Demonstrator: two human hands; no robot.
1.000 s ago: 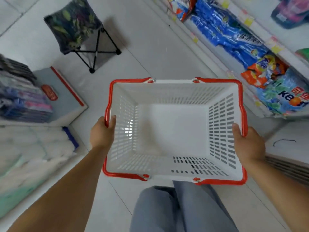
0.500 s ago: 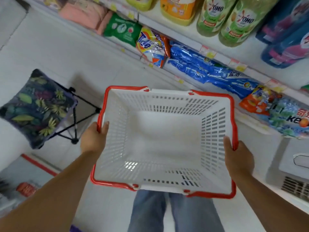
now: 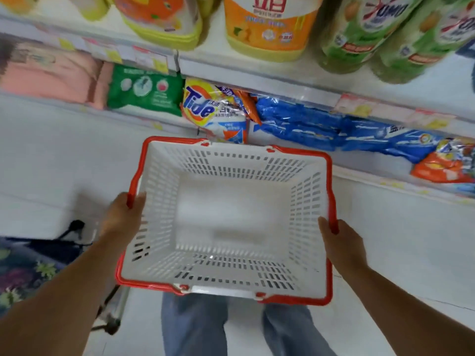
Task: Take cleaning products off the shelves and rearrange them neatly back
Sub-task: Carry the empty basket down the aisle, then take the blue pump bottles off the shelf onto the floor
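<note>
The left hand (image 3: 123,217) and right hand (image 3: 341,245) each gripped the white basket (image 3: 231,163) by a side rim, fingers pinching it. A Tide bag (image 3: 205,109) lay just beyond the basket.

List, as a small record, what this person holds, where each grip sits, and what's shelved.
held: white basket with red rim, nothing in it
left grip: hand holds the left rim
right grip: hand holds the right rim
lower shelf: pink pack, green pack, Tide bag, blue bags
upper shelf: orange bottle, green bottles
floor, left: folding stool
</note>
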